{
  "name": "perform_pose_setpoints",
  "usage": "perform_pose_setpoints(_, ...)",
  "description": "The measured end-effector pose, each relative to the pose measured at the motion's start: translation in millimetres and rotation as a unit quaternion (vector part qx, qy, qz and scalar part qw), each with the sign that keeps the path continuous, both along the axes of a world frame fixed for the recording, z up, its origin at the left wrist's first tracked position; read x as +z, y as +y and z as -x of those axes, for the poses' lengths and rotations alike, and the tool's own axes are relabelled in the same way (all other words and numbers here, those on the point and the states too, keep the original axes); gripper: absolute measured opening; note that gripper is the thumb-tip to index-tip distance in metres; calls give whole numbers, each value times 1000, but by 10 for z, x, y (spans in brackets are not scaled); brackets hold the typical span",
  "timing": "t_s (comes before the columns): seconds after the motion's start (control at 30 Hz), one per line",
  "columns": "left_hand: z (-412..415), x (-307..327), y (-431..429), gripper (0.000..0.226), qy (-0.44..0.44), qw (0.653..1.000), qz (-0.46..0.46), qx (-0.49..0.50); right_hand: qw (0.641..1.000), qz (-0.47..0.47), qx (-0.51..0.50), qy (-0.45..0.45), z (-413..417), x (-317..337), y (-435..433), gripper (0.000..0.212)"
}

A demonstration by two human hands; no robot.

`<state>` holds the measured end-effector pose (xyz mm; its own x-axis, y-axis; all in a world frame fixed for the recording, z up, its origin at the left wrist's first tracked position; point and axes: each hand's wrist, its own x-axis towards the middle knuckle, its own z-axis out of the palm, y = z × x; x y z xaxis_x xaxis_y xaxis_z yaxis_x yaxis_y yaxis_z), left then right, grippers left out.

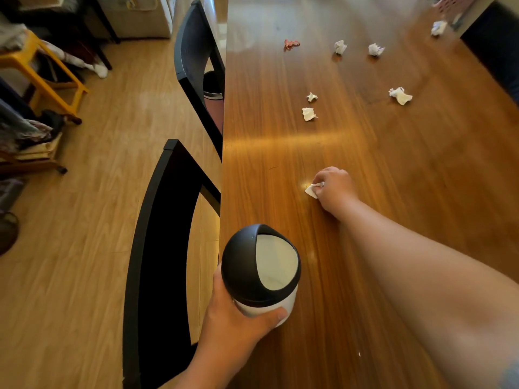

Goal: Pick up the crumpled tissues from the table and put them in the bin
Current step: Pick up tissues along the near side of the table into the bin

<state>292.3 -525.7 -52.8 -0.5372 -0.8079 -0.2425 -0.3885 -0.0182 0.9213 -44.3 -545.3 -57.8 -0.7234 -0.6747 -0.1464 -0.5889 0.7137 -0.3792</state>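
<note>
My left hand (238,318) grips a small white bin (262,272) with a black domed swing lid, at the table's left edge. My right hand (334,189) rests on the wooden table (393,192), fingers pinched on a small white crumpled tissue (311,190). Farther away lie several more white tissues: two close together (309,114) (311,97), one to the right (400,95), two side by side (340,47) (375,49) and one at the far right (438,28). A reddish crumpled piece (291,44) lies at the far left.
Two black chairs (157,248) (193,60) stand along the table's left side. A dark chair (494,43) sits at the far right. A yellow stool (42,71) and cluttered shelves stand on the wood floor to the left. A pinkish basket (455,5) sits at the far end.
</note>
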Motion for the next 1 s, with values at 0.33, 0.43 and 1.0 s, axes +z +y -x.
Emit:
perform_pose_setpoints(0.33,27,71,132,118,-17,1000,-23,-10,996,60,-3,-70,-642,92,785,27)
perform_pose_setpoints(0.43,-60,126,274,119,-30,999,-39,-20,997,29,-24,-68,-1030,120,1299,22)
perform_pose_setpoints(1.0,-1265,643,1696,105,-48,997,-48,23,925,225,-30,-306,-2274,1596,2902,11)
